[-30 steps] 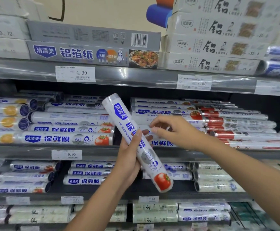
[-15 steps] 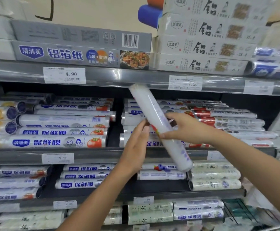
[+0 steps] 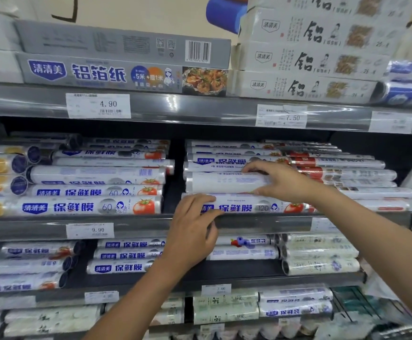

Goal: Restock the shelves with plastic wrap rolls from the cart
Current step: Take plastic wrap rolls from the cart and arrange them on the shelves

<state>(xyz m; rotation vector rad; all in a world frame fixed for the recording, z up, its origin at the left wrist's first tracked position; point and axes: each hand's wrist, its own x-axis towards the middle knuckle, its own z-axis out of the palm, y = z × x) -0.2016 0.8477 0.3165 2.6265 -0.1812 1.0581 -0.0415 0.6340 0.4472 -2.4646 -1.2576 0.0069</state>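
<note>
A white plastic wrap roll (image 3: 224, 182) lies level on top of the stacked rolls on the middle shelf (image 3: 261, 223), right of the gap. My right hand (image 3: 279, 180) holds its right end, thumb below and fingers curled over the top. My left hand (image 3: 195, 228) hangs in front of the shelf edge with fingers loosely bent, its fingertips touching the left end of the front roll (image 3: 246, 206), labelled 120 with a tomato picture. The cart is out of view.
A second stack of rolls (image 3: 94, 190) marked 60 fills the shelf's left half, with a dark gap (image 3: 174, 168) between the stacks. Foil boxes (image 3: 126, 72) sit on the shelf above, close overhead. More rolls fill the lower shelves (image 3: 126, 256).
The roll was tilted upright in my left hand, passed to my right hand, and now lies flat on the stack. My left hand let go and dropped to the shelf edge.
</note>
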